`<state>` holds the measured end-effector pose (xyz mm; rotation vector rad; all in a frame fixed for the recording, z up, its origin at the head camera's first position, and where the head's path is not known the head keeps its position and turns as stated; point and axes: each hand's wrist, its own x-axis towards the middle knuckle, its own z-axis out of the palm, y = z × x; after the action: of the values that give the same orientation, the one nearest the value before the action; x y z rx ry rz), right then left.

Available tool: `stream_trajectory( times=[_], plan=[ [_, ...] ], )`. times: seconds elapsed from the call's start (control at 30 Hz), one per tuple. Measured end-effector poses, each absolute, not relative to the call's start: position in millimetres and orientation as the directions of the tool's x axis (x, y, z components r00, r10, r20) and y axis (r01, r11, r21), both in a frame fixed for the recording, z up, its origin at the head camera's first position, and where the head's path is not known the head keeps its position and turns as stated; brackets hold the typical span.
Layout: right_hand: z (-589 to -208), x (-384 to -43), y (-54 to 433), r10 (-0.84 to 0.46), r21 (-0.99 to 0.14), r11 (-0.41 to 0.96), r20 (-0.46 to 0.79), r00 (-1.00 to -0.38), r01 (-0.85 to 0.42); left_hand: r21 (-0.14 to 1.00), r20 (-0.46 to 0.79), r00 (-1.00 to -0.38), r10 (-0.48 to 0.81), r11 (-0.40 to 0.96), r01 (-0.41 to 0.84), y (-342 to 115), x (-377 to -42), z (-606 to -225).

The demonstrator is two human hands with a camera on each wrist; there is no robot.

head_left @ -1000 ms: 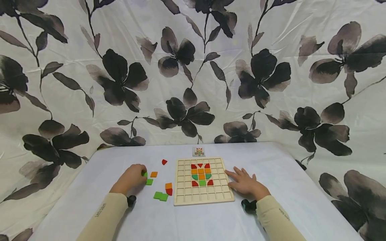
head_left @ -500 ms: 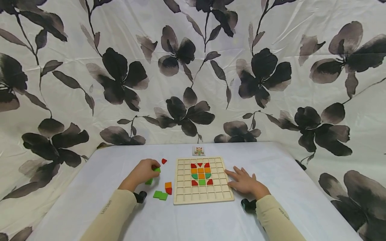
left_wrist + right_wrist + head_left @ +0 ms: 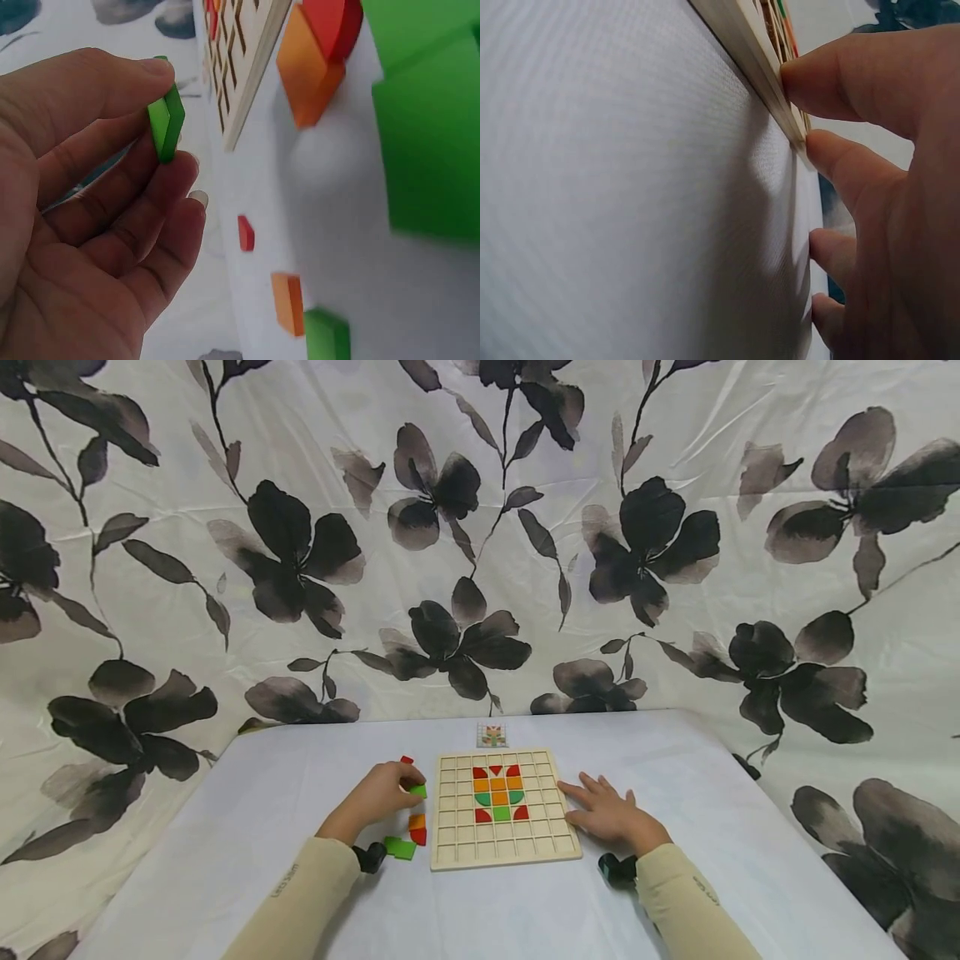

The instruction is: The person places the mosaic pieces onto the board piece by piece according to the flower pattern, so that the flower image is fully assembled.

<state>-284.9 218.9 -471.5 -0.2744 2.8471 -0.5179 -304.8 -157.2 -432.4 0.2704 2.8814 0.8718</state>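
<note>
My left hand [image 3: 378, 795] pinches a green square tile [image 3: 166, 124] between thumb and fingers, above the table just left of the wooden grid board [image 3: 453, 852]. The middle of the board bears a pattern of red, orange and green pieces [image 3: 501, 813]. With its fingers spread, my right hand [image 3: 611, 817] touches the board's right edge; in the right wrist view the thumb and a finger meet the wooden side [image 3: 754, 52]. Below my left hand lie an orange tile [image 3: 417, 821], a red piece [image 3: 418, 837] against it, and green tiles [image 3: 405, 851].
A small card with a coloured pattern [image 3: 492, 736] lies behind the board. A red piece [image 3: 406, 760] shows past my left hand. The left wrist view also has another orange tile [image 3: 288, 304] and a green tile [image 3: 328, 337] on the white table. A floral cloth [image 3: 450, 643] hangs behind.
My left hand has lifted the green tile from the left side of the table and carried it right, close to the board. The right hand stays at the board's edge.
</note>
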Motion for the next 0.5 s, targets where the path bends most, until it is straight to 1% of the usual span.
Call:
stream_trajectory(
  times=[0.3,0.4,0.5],
  plan=[
    [-471.5,-284.9,218.2,-0.223,-0.365,0.920,-0.199,-0.954,-0.138,0.609,-0.063,-0.966,0.252,0.776,0.163,-134.1,-298.8,-443.4],
    [-470.6,-284.6,217.4,-0.221,-0.367,0.920,-0.201,-0.954,-0.135,0.622,-0.048,-0.959,0.281,0.759,0.191,-127.4,-295.4,-444.4],
    [-469.7,-284.1,216.6,-0.222,-0.369,0.919,-0.200,-0.954,-0.136,0.619,-0.044,-0.954,0.297,0.758,0.208,-122.1,-293.4,-445.4]
  ],
)
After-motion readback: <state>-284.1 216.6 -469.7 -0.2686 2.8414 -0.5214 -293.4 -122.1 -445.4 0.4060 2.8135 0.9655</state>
